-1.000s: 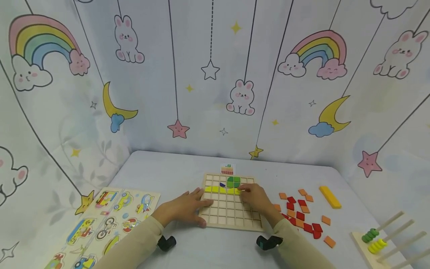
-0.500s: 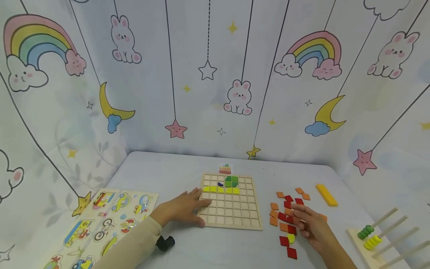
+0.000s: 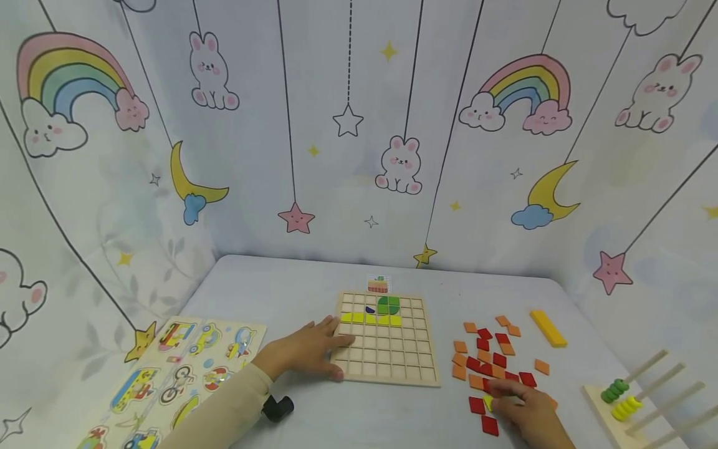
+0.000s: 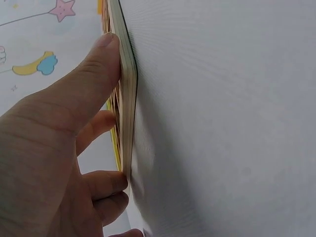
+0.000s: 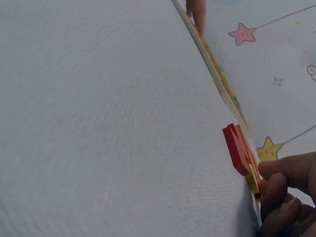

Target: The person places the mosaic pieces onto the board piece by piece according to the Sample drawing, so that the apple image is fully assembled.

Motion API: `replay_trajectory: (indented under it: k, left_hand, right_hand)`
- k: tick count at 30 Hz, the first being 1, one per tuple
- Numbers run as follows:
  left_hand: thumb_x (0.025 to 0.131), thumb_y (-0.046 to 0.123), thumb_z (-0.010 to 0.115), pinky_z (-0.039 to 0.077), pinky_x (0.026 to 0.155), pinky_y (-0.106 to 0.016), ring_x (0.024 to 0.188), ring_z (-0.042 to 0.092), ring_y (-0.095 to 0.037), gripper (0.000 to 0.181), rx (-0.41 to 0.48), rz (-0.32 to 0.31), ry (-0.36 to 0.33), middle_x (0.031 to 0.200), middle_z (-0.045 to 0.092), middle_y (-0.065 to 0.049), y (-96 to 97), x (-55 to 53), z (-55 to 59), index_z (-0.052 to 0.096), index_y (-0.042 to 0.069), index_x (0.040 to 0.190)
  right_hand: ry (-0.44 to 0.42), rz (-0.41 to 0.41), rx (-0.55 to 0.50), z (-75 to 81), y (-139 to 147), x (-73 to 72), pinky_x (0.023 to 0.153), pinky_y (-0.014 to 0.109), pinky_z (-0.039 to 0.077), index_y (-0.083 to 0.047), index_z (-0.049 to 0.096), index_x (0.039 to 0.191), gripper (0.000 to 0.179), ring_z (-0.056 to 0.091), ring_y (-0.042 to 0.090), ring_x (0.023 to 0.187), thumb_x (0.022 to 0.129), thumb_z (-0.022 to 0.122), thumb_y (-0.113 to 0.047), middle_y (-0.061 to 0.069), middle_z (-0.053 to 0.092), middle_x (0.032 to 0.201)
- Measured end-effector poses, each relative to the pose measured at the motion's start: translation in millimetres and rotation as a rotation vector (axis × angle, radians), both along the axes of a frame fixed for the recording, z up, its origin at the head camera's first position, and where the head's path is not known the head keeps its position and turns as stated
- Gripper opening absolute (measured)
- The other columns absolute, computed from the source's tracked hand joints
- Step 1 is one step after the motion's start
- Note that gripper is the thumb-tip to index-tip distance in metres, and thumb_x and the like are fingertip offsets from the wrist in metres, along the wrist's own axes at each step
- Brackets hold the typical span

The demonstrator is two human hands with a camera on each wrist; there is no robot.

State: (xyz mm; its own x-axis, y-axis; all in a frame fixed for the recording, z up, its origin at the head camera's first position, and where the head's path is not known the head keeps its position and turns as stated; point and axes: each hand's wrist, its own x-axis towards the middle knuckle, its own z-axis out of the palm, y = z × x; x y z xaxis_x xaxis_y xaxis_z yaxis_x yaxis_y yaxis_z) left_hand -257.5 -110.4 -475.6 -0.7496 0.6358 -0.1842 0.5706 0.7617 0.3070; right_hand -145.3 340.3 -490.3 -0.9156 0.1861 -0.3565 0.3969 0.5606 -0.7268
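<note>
My left hand rests on the left edge of a wooden grid board, its fingers spread and its thumb near the front corner. In the left wrist view the thumb and fingertips lie along the board's side. Set in the board are a row of yellow tiles, green tiles and a dark blue piece. At the right, my right hand has its thumb and index finger at a yellow tile, pinching it among the loose tiles. The right wrist view shows this yellow tile beside a red tile.
Loose red tiles and orange tiles lie scattered to the board's right, near a yellow bar. A bead rack stands at far right. A picture puzzle lies left, and a small picture card sits behind the board.
My right hand has left the board's yellow row, crossed right over the loose tiles, and come down toward the front to the yellow tile. The left hand has stayed on the board.
</note>
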Motion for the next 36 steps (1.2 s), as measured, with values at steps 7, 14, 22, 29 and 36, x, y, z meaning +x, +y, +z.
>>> replay_trajectory:
  k: [7, 14, 22, 29, 36]
  left_hand:
    - [0.084, 0.067, 0.07, 0.023, 0.122, -0.058, 0.156, 0.017, -0.035, 0.083, 0.005, 0.001, -0.004, 0.167, 0.023, -0.018, 0.2, -0.1, -1.0, 0.043, 0.036, 0.156]
    - [0.084, 0.067, 0.07, 0.022, 0.123, -0.058, 0.157, 0.016, -0.034, 0.082, 0.013, 0.011, -0.016, 0.167, 0.023, -0.018, -1.0, 0.9, 1.7, 0.043, 0.035, 0.156]
    - [0.085, 0.067, 0.07, 0.021, 0.123, -0.058, 0.157, 0.016, -0.033, 0.083, 0.017, 0.009, -0.029, 0.168, 0.022, -0.018, -0.8, 1.2, 3.5, 0.043, 0.036, 0.156]
    - [0.083, 0.07, 0.069, 0.022, 0.123, -0.058, 0.157, 0.016, -0.033, 0.084, 0.015, -0.005, -0.033, 0.168, 0.022, -0.016, -0.3, -1.7, -5.2, 0.042, 0.038, 0.156]
    - [0.084, 0.071, 0.067, 0.022, 0.123, -0.057, 0.157, 0.015, -0.032, 0.084, 0.002, 0.003, -0.016, 0.168, 0.021, -0.016, -1.2, -1.9, -4.5, 0.041, 0.039, 0.156]
  right_hand:
    - [0.063, 0.109, 0.224, -0.2, -1, 1.5, 0.073, 0.036, 0.056, -0.009, 0.074, 0.116, 0.039, 0.056, 0.019, 0.087, 0.088, 0.079, -0.035, 0.0, 0.069, 0.101]
    - [0.055, 0.132, 0.255, 1.3, -4, 0.2, 0.069, 0.031, 0.052, -0.01, 0.075, 0.109, 0.02, 0.053, 0.016, 0.08, 0.091, 0.076, -0.02, -0.003, 0.064, 0.09]
    - [-0.005, 0.184, 0.259, 1.3, -2, 1.4, 0.073, 0.033, 0.055, -0.009, 0.07, 0.105, 0.02, 0.056, 0.016, 0.08, 0.09, 0.077, -0.021, -0.001, 0.064, 0.09]
    - [0.005, 0.175, 0.232, -3.1, 0, 7.9, 0.07, 0.03, 0.053, -0.007, 0.064, 0.108, 0.018, 0.054, 0.017, 0.076, 0.093, 0.071, -0.012, 0.0, 0.058, 0.084]
    - [0.021, 0.395, 0.136, 6.3, 11, 9.4, 0.071, 0.026, 0.055, -0.009, 0.07, 0.115, 0.035, 0.056, 0.019, 0.079, 0.089, 0.079, -0.032, 0.0, 0.061, 0.096]
